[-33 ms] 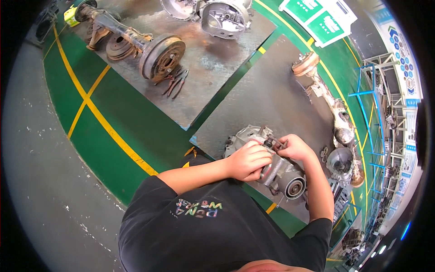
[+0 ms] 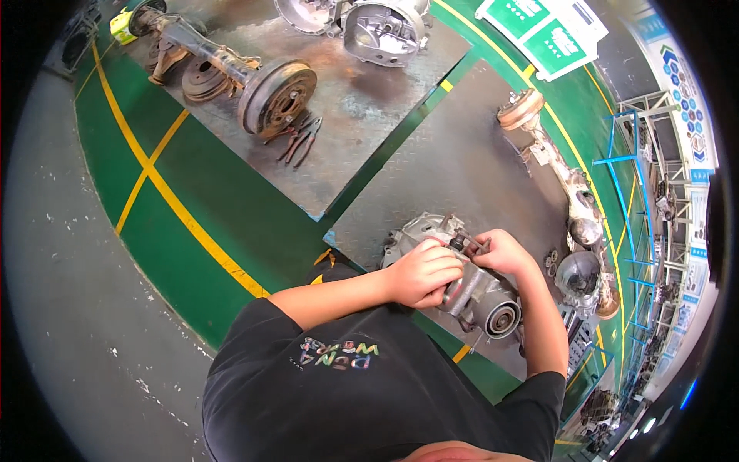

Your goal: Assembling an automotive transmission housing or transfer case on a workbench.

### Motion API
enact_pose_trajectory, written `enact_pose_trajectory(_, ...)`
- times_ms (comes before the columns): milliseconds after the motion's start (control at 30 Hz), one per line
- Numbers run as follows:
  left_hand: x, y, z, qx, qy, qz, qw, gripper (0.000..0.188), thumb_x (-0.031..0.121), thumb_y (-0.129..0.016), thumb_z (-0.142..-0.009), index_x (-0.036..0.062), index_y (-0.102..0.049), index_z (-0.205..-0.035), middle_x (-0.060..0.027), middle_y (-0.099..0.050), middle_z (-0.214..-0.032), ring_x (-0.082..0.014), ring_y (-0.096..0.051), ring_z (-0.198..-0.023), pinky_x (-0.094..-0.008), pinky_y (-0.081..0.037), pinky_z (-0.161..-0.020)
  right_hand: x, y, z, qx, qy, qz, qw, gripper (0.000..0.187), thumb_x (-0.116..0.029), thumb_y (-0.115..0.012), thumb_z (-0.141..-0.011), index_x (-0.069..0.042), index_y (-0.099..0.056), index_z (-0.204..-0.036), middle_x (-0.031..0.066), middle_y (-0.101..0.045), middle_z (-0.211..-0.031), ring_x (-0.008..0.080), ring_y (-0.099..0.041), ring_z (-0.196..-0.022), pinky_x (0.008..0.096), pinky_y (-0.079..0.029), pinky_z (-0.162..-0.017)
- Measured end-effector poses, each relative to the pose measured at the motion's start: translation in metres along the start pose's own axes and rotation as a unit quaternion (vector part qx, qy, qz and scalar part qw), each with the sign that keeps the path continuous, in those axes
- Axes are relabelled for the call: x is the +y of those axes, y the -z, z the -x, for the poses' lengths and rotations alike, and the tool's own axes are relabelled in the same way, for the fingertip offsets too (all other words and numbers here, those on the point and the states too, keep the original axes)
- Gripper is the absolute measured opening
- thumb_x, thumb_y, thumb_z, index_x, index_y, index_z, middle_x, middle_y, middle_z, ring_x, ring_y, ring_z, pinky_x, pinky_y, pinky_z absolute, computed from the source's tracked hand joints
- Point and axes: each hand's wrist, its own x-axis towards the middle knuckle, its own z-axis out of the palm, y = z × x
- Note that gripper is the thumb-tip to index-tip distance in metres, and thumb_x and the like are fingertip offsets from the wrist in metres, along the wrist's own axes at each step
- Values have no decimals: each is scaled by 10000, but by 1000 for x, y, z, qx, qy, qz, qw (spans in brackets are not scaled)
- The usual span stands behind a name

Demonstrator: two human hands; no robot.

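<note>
Your left hand [image 2: 422,273] grips the grey cast-metal gearbox housing [image 2: 469,289]; your right hand [image 2: 500,252] pinches its small top fitting [image 2: 462,242], just beside.

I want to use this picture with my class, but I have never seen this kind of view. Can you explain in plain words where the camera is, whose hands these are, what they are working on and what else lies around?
The camera sits on a person's head and looks down, so you see their dark shirt and both arms from above; its wide lens bends straight lines near the rim. Both bare hands rest on a grey metal gearbox housing standing on a steel floor plate. The left hand lies over its top; the right hand pinches a small dark part at its upper end. To the right lies a rusty axle assembly. Further off, on another plate, are an axle with a brake drum, pliers and more housings.
</note>
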Motion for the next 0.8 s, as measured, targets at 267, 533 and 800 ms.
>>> enact_pose_trajectory(267,4,0,0,-6,8,-13,1000,400,64,-655,-692,20,-653,-1089,-108,-687,-1108,-305,-644,-1035,-464,-472,-930,-8,-7,7,100,-30,84,991,260,-210,-709,-760,2,-726,-908,188,-700,-769,272,-653,-667,392,-532,-703)
enact_pose_trajectory(533,2,2,1,-8,21,-19,1000,393,59,-649,-675,19,-670,-1065,-111,-686,-1103,-307,-638,-1041,-452,-469,-920,37,29,14,-37,-2,38,999,309,-221,-706,-831,-61,-782,-1084,122,-780,-939,219,-734,-849,348,-565,-806)
enact_pose_trajectory(800,-2,-3,1,-14,13,-3,1000,383,61,-619,-666,2,-640,-1044,-145,-683,-1068,-344,-641,-984,-475,-464,-895,27,33,27,-46,24,60,997,264,-165,-747,-806,-8,-773,-1017,120,-774,-883,174,-733,-797,319,-573,-740)
